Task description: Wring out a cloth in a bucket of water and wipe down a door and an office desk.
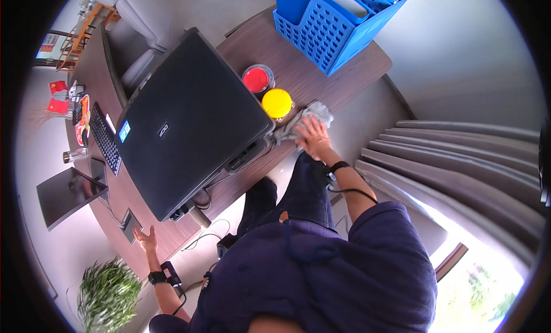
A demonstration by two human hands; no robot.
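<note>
My right hand (315,138) lies with its fingers stretched out over a crumpled grey cloth (317,111) at the desk's near edge. The palm presses on the cloth rather than wrapping round it. Just left of the cloth stand a jar with a yellow lid (276,103) and a clear jar with a red lid (256,79). Beside them is a large black machine (189,123) that looks like a printer. My left hand (146,239) is empty, fingers apart, over the desk's lower left edge, close to a dark flush panel (131,225).
A blue perforated file basket (330,37) stands at the desk's far right end. Further left are a keyboard (105,139), a monitor (69,195), a glass (74,156) and small red flags (57,96). Cables (201,202) hang behind the machine. A plant (109,293) and grey curtains (459,161) flank me.
</note>
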